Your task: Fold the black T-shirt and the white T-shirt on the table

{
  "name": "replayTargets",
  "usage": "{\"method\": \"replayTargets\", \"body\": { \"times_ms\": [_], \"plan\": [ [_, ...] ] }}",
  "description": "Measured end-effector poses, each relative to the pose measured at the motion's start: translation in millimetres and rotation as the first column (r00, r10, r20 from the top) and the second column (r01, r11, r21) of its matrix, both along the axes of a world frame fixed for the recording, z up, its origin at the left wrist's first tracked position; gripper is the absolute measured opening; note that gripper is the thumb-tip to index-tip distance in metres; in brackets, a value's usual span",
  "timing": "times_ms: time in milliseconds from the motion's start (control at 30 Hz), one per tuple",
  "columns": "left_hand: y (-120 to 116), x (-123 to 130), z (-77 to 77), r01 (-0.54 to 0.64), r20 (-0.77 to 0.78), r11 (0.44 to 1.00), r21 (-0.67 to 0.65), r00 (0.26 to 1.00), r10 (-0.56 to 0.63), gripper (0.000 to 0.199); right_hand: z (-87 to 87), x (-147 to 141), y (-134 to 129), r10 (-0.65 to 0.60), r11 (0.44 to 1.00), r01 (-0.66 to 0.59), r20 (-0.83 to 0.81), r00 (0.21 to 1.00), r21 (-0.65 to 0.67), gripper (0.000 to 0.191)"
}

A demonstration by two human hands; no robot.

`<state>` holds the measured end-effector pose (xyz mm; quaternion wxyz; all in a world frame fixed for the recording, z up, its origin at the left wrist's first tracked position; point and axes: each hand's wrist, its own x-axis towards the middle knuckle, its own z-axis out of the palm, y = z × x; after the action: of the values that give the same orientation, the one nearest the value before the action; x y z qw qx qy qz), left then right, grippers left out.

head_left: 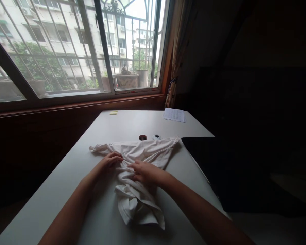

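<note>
A crumpled white cloth [139, 204], which looks like a garment, lies on the white table [91, 214]. Its upper part spreads wide to both sides, and its lower part is bunched and narrow. My left hand [111, 161] rests on the left side of the cloth's middle, fingers bent over a fold. Just to the right, my right hand [145, 172] lies on the cloth with its fingers apart and pointing left. The two hands do not touch each other. The undersides of the fingers are partly hidden.
Behind the cloth are a round hole [142, 137] in the tabletop and a small white round object [156, 137]. Papers [174, 115] and a yellow note [113, 112] lie at the far edge. Black fabric [204, 160] covers the right edge. A barred window stands beyond.
</note>
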<state>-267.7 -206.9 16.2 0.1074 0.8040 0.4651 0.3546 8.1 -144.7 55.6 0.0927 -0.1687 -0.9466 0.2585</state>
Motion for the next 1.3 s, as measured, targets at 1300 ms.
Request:
{"method": "replayTargets", "body": {
  "times_ms": [1300],
  "plan": [
    [-116.9, 161.0, 20.5, -0.158, -0.466, 0.986, -0.042, 0.876, 0.121, 0.011, 46.2, 180.1, -33.0, -0.691, 0.718, 0.325, -0.576, 0.437, -0.615, 0.032]
  ]
}}
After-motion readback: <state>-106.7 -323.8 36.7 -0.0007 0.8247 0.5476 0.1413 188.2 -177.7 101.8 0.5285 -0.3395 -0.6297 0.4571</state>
